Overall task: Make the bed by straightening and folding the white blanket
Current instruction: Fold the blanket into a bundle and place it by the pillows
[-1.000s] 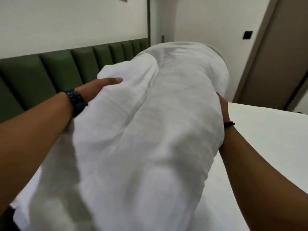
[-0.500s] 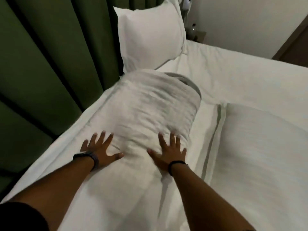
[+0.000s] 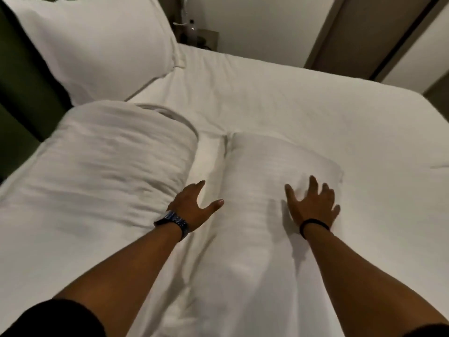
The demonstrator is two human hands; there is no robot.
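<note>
A thick folded white blanket bundle (image 3: 116, 161) lies on the left of the bed (image 3: 315, 113), near the headboard side. To its right lies a second, flatter white folded piece (image 3: 264, 181). My left hand (image 3: 194, 207), with a dark watch at the wrist, hovers fingers apart at the bundle's right edge, over the gap between the two pieces. My right hand (image 3: 313, 205), with a black band at the wrist, lies flat with spread fingers on the right edge of the flatter piece. Neither hand grips anything.
A white pillow (image 3: 97, 42) leans against the green padded headboard (image 3: 21, 88) at top left. A bedside table with a bottle (image 3: 192, 29) stands behind the bed. A wall and door frame (image 3: 359, 37) rise at top right.
The bundle was held up in both hands, then set down on the bed and pressed. Both hands have since left it and shifted right; the right one now rests on the flatter piece.
</note>
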